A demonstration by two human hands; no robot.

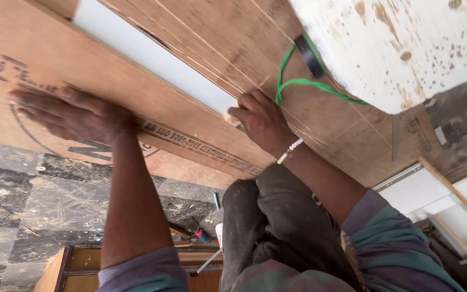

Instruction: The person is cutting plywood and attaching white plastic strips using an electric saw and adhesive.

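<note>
My left hand point(66, 112) lies flat with fingers spread on a brown plywood sheet point(152, 116) that carries dark stamped markings. My right hand point(260, 120) is closed around the near end of a long white laminated strip point(152, 58), which runs diagonally up to the left between two plywood sheets. A beaded bracelet point(290, 151) sits on my right wrist. My knee in dark grey trousers point(266, 216) is bent below the sheet.
A green cord point(304, 82) with black tape loops near a white paint-flecked board point(401, 48) at top right. White panels with wood edging point(439, 194) stand at right. Dark marbled floor point(22, 200) shows at left, with small tools point(198, 233) and a wooden frame point(82, 265) below.
</note>
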